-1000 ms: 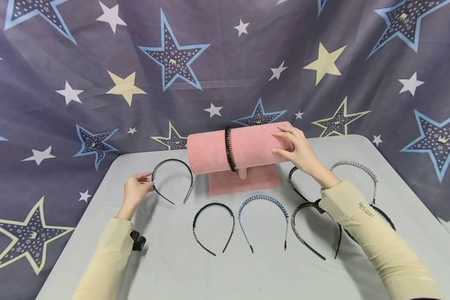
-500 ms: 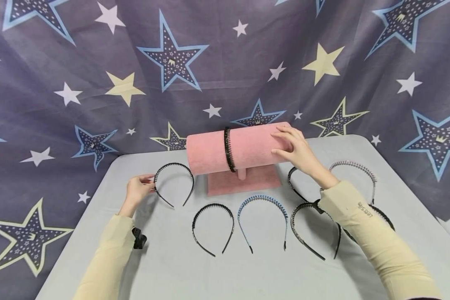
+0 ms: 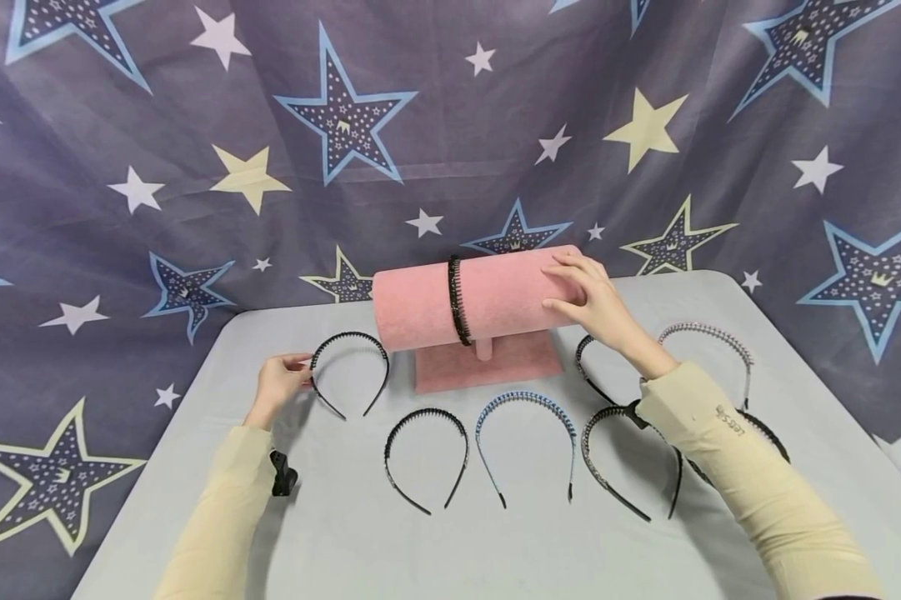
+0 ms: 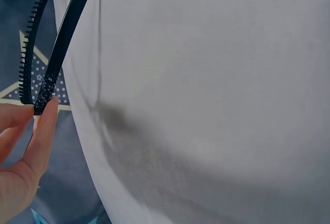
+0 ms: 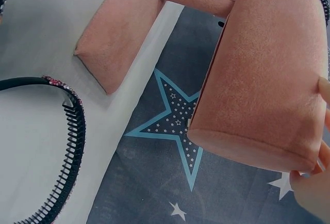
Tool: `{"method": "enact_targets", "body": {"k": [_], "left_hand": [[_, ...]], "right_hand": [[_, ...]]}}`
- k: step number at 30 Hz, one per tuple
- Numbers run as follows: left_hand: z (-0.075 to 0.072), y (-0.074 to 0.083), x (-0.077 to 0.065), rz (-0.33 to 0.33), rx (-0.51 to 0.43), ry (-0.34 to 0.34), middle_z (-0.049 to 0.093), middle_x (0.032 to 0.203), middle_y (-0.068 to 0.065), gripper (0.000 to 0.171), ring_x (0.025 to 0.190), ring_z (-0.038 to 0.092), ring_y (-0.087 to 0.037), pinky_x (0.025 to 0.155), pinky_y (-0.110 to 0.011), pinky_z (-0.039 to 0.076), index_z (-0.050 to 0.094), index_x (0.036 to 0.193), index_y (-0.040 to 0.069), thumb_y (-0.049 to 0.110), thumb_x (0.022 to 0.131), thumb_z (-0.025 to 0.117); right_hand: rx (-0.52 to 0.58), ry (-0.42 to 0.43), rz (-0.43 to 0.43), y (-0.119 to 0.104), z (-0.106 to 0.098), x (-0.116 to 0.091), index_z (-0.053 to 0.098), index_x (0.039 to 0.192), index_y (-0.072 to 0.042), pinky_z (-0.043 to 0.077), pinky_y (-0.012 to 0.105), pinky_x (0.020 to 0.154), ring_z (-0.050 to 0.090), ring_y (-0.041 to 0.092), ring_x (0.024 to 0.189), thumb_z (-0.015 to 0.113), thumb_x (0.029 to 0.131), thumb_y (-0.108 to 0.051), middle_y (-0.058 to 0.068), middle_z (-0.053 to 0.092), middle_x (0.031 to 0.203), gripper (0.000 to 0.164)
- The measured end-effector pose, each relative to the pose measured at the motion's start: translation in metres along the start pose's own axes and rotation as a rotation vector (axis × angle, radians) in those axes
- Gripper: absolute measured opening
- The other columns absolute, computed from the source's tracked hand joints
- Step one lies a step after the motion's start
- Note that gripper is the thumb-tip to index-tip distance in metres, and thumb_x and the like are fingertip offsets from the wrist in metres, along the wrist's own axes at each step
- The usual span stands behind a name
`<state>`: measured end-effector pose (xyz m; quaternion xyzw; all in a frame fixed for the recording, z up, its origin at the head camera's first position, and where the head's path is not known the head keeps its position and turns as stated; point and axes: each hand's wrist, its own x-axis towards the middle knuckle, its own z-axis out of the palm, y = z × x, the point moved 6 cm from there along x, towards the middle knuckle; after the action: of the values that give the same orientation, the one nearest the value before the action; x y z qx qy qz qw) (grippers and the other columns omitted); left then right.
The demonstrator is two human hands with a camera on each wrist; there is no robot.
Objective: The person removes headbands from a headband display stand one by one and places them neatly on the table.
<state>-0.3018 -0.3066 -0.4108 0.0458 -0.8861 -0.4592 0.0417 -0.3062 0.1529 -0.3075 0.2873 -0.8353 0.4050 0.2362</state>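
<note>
My left hand [image 3: 279, 385] pinches the side of a black toothed headband [image 3: 348, 335] at the left of the table. In the left wrist view, thumb and fingers meet on that headband [image 4: 61, 38], near a glittery patch on its band. A pink padded roll stand [image 3: 521, 292] stands at the back middle, with a black beaded headband [image 3: 458, 300] around its roll. My right hand [image 3: 596, 300] grips the roll's right end, fingers over the top and thumb at the front. From the right wrist, the roll [image 5: 268, 74] shows with the fingers at its edge.
In front of the stand lie a black headband [image 3: 427, 412] and a blue one [image 3: 525, 395]. Several more, including a pinkish one [image 3: 705, 327] and a dark one with a bow [image 3: 603, 414], lie at the right, partly under my right arm. A starry curtain [image 3: 435, 125] hangs behind.
My left hand has shifted slightly right and toward me with the black headband, which sits a little lower in the head view. The right hand and the stand have stayed put.
</note>
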Motion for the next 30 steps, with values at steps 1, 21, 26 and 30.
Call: {"method": "enact_targets", "body": {"k": [1, 21, 26, 30], "left_hand": [[0.001, -0.001, 0.001, -0.004, 0.000, -0.002, 0.058, 0.088, -0.033, 0.034, 0.050, 0.057, 0.000, 0.057, -0.023, 0.055, 0.051, 0.110, -0.018, -0.009, 0.078, 0.048], [0.013, -0.022, 0.014, -0.088, 0.040, -0.059, 0.055, 0.091, -0.035, 0.035, 0.053, 0.059, -0.010, 0.056, -0.024, 0.055, 0.050, 0.112, -0.018, -0.011, 0.079, 0.045], [0.015, -0.026, 0.015, -0.109, 0.058, -0.058, 0.056, 0.090, -0.033, 0.034, 0.051, 0.059, -0.010, 0.056, -0.026, 0.055, 0.051, 0.112, -0.018, -0.011, 0.078, 0.045], [0.016, -0.027, 0.015, -0.105, 0.081, -0.057, 0.057, 0.090, -0.033, 0.034, 0.049, 0.057, -0.008, 0.054, -0.024, 0.055, 0.051, 0.111, -0.018, -0.010, 0.078, 0.045]], "right_hand": [[0.002, 0.000, 0.001, 0.000, 0.000, 0.000, 0.058, 0.113, -0.001, 0.022, 0.046, 0.103, 0.031, 0.033, 0.121, 0.072, 0.069, -0.008, 0.017, 0.044, 0.128, 0.046], [0.001, 0.016, -0.026, 0.000, 0.000, 0.001, 0.059, 0.111, -0.001, 0.025, 0.046, 0.102, 0.034, 0.034, 0.119, 0.073, 0.068, -0.006, 0.017, 0.047, 0.125, 0.046], [-0.005, 0.012, -0.030, 0.000, 0.000, 0.001, 0.059, 0.111, -0.001, 0.025, 0.045, 0.102, 0.034, 0.035, 0.119, 0.073, 0.068, -0.006, 0.017, 0.047, 0.125, 0.046], [-0.007, 0.012, -0.023, 0.000, 0.000, 0.000, 0.059, 0.111, -0.001, 0.024, 0.045, 0.102, 0.034, 0.034, 0.119, 0.073, 0.068, -0.007, 0.016, 0.047, 0.125, 0.046]]}}
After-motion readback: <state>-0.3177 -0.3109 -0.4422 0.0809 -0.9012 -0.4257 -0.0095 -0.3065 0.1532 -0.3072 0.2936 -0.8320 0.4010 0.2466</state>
